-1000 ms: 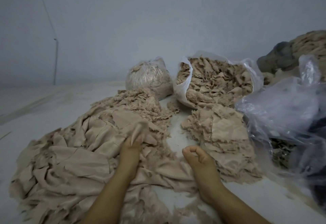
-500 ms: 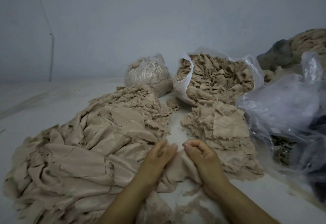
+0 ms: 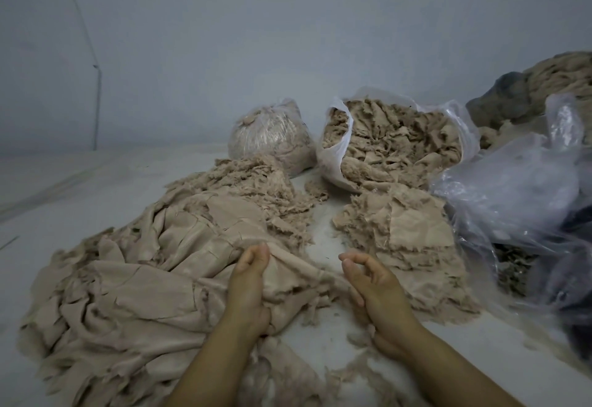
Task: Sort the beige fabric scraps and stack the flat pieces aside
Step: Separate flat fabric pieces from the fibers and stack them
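- A loose heap (image 3: 134, 285) of large beige scraps is spread over the left of the surface (image 3: 64, 188); it is judged to be the unsorted stock, kept within reach.
- One scrap (image 3: 288, 275) at the heap's near edge is gripped by the left hand (image 3: 248, 288), fingers (image 3: 256, 254) curled over its fold and thumb below, apparently so that it can be drawn free.
- The right hand (image 3: 373, 288) is held just beside that scrap, fingers loosely curled and holding nothing, placed to take the other edge.
- A flatter pile (image 3: 413, 240) lies to the right, apart from the heap; it is judged to be the stack of flat pieces.
- Behind, a tied bag (image 3: 269, 134) and an open bag (image 3: 394, 140) hold small scraps.
- Clear plastic (image 3: 519, 188) lies at the far right.
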A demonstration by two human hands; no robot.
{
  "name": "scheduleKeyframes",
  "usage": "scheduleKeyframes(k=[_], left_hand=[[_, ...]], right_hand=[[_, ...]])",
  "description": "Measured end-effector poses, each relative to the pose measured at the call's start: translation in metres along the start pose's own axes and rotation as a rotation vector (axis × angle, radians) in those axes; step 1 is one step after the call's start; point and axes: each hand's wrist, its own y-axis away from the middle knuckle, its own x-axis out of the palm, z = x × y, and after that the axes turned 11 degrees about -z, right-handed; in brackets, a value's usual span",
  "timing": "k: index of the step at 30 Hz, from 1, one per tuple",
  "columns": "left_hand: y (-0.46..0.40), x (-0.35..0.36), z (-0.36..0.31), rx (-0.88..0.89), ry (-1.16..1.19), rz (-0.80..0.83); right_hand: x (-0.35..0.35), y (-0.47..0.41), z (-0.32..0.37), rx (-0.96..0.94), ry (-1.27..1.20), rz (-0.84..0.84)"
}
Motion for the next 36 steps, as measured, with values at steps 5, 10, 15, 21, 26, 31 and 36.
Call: scheduleKeyframes(k=[5,10,15,21,26,31,36], left_hand=[[-0.007,-0.004,-0.003,-0.059,0.053,0.055],[-0.015,-0.013,-0.011,-0.127,0.204,-0.014],[-0.010,-0.008,-0.006,-0.106,0.038,0.091],[0.004,0.001,0.002,-0.010,-0.063,0.316],[0.011,0.005,0.016,0.331,-0.451,0.314],[-0.001,-0.001,0.008,0.266,-0.289,0.068],[0.015,0.000,0.014,0.285,-0.666,0.405]], right_hand=[[0.002,0.008,0.003,0.086,0.153,0.294],[-0.011,-0.001,0.011,0.070,0.072,0.352],[-0.002,0.005,0.000,-0.064,0.301,0.392],[0.006,0.005,-0.003,-0.192,0.276,0.061],[0.013,0.006,-0.005,-0.035,0.030,-0.003],[-0.002,-0.005,0.004,-0.043,-0.103,-0.216],[0.003,-0.002,0.005,-0.048,-0.137,-0.119]])
